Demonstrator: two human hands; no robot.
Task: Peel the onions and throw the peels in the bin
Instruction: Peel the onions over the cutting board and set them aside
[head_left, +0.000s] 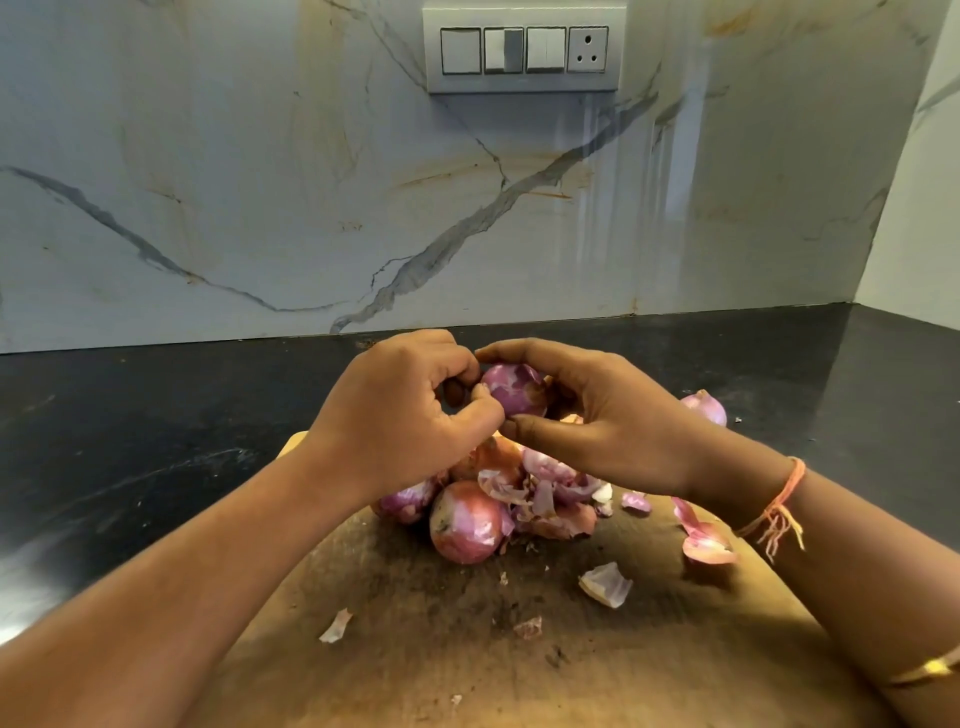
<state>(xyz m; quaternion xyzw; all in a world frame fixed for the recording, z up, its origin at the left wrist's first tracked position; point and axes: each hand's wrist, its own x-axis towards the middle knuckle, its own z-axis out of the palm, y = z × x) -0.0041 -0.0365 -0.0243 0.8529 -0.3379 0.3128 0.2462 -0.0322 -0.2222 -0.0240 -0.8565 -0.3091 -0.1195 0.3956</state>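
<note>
Both hands are up over the pile. The right hand (597, 421) wraps the red onion (514, 389), fingers curled across its top and thumb tucked underneath. The left hand (400, 410) goes in at the onion's left side, thumb and forefinger pinched tight on the skin. The onion hangs just above the heap, over the far part of the wooden board (467, 649). Below sits the heap of onions (467, 522), tangled with loose peels (545, 493), and a lone onion (704, 408) lies beyond the right wrist. Scraps lie nearer: a pale shard (605, 584), a pink curl (706, 540) by the thread bracelet (779, 509) and a small flake (336, 626) on the left. The board lies on a dark surface (130, 441), and no bin is in view. Now the danger: dry skin tears short, so a hard tug could leave patches stuck on. A slack right-hand hold could let the round bulb squirt out and roll off the board. And those scattered scraps, light as paper, could easily be missed when it's time to gather for the bin.
</note>
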